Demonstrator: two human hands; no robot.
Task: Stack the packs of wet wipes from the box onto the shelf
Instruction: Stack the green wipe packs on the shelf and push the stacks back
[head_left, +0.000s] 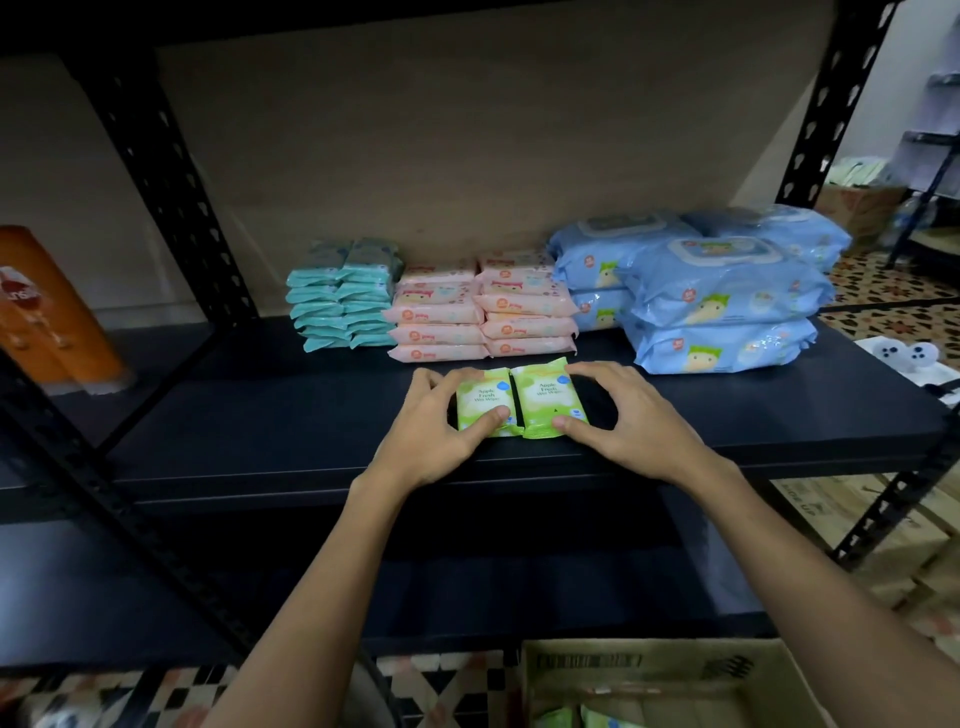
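Two green packs of wet wipes lie side by side near the front edge of the dark shelf. My left hand grips the left green pack, thumb on top and fingers behind it. My right hand grips the right green pack the same way. Behind them stand stacks of teal packs, pink packs and large blue packs. The cardboard box sits on the floor at the bottom right, with more green packs showing inside.
Black slotted shelf posts rise at left and right. An orange package stands on the shelf at far left. A lower shelf lies below. Patterned floor tiles and more cartons show to the right.
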